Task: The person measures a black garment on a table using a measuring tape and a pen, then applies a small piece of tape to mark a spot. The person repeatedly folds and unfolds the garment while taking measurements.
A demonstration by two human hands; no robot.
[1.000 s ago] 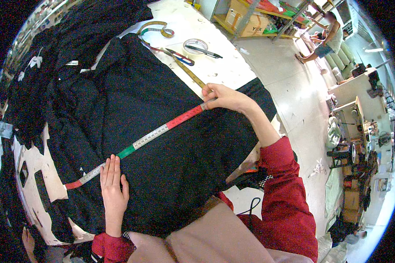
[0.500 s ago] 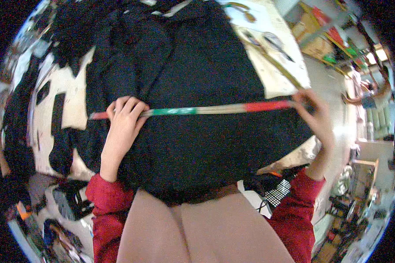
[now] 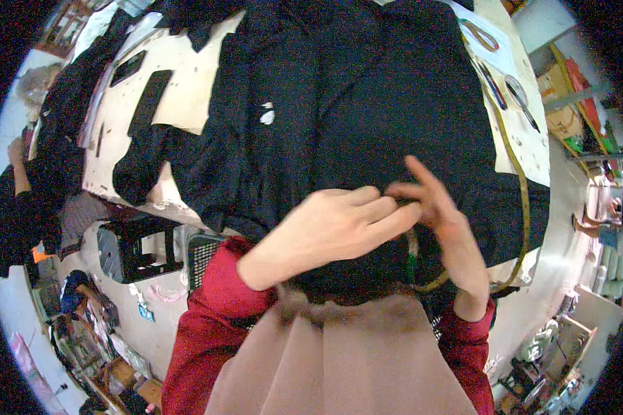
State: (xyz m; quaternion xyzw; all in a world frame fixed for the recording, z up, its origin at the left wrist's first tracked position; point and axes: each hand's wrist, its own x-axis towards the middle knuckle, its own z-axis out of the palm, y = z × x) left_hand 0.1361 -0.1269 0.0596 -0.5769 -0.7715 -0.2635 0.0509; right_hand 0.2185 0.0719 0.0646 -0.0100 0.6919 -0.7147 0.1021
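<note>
Black fabric (image 3: 387, 117) covers most of the table before me. My left hand (image 3: 339, 225) is closed, its fingertips pinching a tape measure (image 3: 523, 207) above the cloth's near part. A green-marked length drops below these fingertips, loops by my lap, passes behind my right forearm and runs up the table's right side. Against the left fingertips is my right hand (image 3: 439, 211), slightly blurred. Its fingers are apart, the index finger stretched out. Where the fingertips meet, the tape is hidden. A small white mark (image 3: 266, 113) lies on the fabric's left part.
Scissors (image 3: 522, 100) and a pen-like tool (image 3: 491, 84) lie on pale paper at the right table edge. Dark cut pieces (image 3: 147, 104) rest on the left tabletop. A black plastic crate (image 3: 142, 250) stands below, left. A person's arm (image 3: 19, 166) shows at far left.
The tape measure was stretched across the black fabric between my spread hands; now it hangs slack in a loop. Both hands have come together, and the right fingers have spread. The view has shifted.
</note>
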